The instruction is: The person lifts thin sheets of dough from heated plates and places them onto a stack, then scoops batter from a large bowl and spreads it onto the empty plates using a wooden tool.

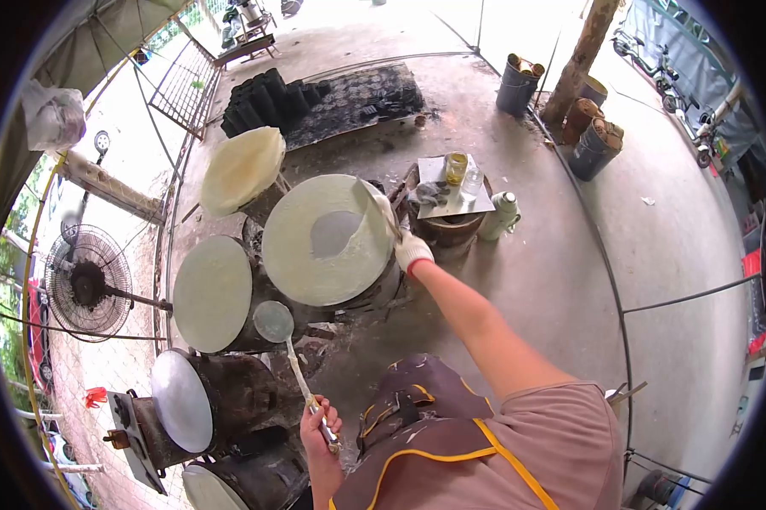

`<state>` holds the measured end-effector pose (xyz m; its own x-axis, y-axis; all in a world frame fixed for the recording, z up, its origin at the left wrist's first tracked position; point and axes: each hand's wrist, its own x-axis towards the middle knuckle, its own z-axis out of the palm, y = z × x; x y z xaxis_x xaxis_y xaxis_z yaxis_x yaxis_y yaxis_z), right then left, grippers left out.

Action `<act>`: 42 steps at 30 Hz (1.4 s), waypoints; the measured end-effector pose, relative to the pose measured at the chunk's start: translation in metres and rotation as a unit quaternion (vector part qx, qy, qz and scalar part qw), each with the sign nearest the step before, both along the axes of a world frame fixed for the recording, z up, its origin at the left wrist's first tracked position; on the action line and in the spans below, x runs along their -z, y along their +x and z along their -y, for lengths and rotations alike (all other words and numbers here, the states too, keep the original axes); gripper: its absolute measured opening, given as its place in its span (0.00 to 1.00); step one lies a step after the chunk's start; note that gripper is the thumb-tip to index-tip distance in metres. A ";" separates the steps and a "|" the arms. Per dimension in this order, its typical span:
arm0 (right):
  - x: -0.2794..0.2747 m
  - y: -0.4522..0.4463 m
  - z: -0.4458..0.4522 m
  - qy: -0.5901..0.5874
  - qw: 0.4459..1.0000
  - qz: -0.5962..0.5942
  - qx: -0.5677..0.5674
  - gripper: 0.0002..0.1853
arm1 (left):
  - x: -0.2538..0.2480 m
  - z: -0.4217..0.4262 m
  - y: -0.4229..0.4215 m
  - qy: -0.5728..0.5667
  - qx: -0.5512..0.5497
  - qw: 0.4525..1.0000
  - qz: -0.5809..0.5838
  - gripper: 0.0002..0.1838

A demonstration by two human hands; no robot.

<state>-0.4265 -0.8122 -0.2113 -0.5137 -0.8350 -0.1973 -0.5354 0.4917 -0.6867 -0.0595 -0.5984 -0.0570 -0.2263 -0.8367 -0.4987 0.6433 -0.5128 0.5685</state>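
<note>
Ahead of us, one round griddle (333,235), grey at its centre, carries a ring of pale coating (310,276). Nearer us, our bare left hand (321,422) grips a long ladle (299,367). Our gloved right hand (413,250) is at the griddle's right edge; whether its fingers are closed, we cannot tell.

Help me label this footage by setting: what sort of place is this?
Probably a semi-open workshop making thin flatbreads or pancakes. Clues: the silvery, round metal griddle, the pale green, thin, round batter-like sheets, and the long-handled, round, pale-coated ladle in the bare left hand.
</note>
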 end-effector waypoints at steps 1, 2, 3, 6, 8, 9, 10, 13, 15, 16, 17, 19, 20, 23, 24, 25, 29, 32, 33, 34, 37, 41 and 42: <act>-0.003 0.008 0.003 0.000 1.000 0.016 -0.022 0.21 | 0.000 0.002 0.004 -0.003 0.000 1.000 -0.004 0.11; -0.011 0.014 0.002 0.000 0.999 0.031 -0.041 0.21 | 0.001 0.003 0.006 -0.005 0.001 1.000 -0.009 0.11; -0.015 0.018 0.002 0.000 0.997 0.043 -0.060 0.22 | 0.002 0.005 0.009 -0.007 0.004 1.000 -0.016 0.11; -0.008 0.051 -0.054 -0.094 0.986 0.136 0.000 0.21 | 0.004 0.013 0.024 0.003 0.005 0.999 -0.033 0.11; -0.045 0.073 -0.079 -0.089 0.957 0.235 0.145 0.21 | 0.010 0.018 0.035 0.001 0.013 0.999 -0.029 0.11; -0.052 0.084 -0.079 -0.071 0.950 0.242 0.182 0.21 | 0.012 0.019 0.040 0.002 0.018 0.999 -0.027 0.11; -0.032 0.093 -0.069 -0.036 0.962 0.209 0.173 0.21 | 0.014 0.021 0.045 0.006 0.022 0.999 -0.028 0.11; -0.002 0.095 -0.032 -0.051 0.960 0.275 0.005 0.22 | 0.011 0.033 0.050 0.012 0.034 0.999 -0.034 0.12; -0.009 0.085 -0.040 -0.101 0.975 0.187 0.073 0.21 | 0.012 0.039 0.054 0.015 0.043 0.998 -0.045 0.12; -0.018 0.078 -0.047 -0.126 0.977 0.140 0.104 0.21 | 0.012 0.041 0.056 0.014 0.049 0.998 -0.044 0.12; -0.039 0.079 -0.066 -0.114 0.969 0.146 0.163 0.19 | 0.013 0.042 0.057 0.012 0.054 0.998 -0.043 0.12; -0.011 0.089 -0.109 -0.113 0.981 0.135 0.084 0.17 | 0.014 0.045 0.061 0.013 0.066 0.997 -0.036 0.12; 0.039 0.096 -0.124 -0.085 0.985 0.131 0.071 0.17 | 0.016 0.046 0.063 0.015 0.072 0.997 -0.033 0.12; -0.012 0.115 -0.157 -0.036 0.949 0.308 0.064 0.20 | 0.018 0.049 0.062 0.019 0.082 0.996 -0.029 0.12; -0.011 0.122 -0.152 -0.102 0.914 0.373 0.126 0.21 | 0.018 0.049 0.060 0.020 0.085 0.996 -0.028 0.12; -0.011 0.125 -0.138 -0.087 0.931 0.322 0.149 0.22 | 0.019 0.049 0.058 0.024 0.085 0.996 -0.030 0.12; 0.011 0.124 -0.041 -0.040 0.938 0.332 0.092 0.26 | 0.012 0.052 0.039 0.040 0.079 0.995 -0.036 0.12; -0.046 0.088 -0.034 -0.078 0.972 0.202 0.095 0.24 | 0.011 0.050 0.026 0.049 0.072 0.995 -0.053 0.12; -0.017 0.076 -0.032 -0.151 0.952 0.216 0.154 0.22 | 0.012 0.050 0.022 0.049 0.069 0.994 -0.062 0.12; 0.010 0.070 -0.033 -0.131 0.940 0.259 0.180 0.20 | 0.014 0.049 0.018 0.050 0.069 0.995 -0.060 0.12; -0.034 0.072 -0.045 -0.027 0.991 0.127 -0.024 0.20 | 0.014 0.047 0.005 0.062 0.066 0.995 -0.049 0.11; -0.044 0.028 0.007 -0.043 0.994 0.065 -0.075 0.19 | 0.013 0.046 -0.007 0.069 0.053 0.995 -0.053 0.12; -0.044 0.021 0.012 -0.057 0.995 0.083 -0.003 0.19 | 0.013 0.044 -0.010 0.066 0.047 0.995 -0.055 0.12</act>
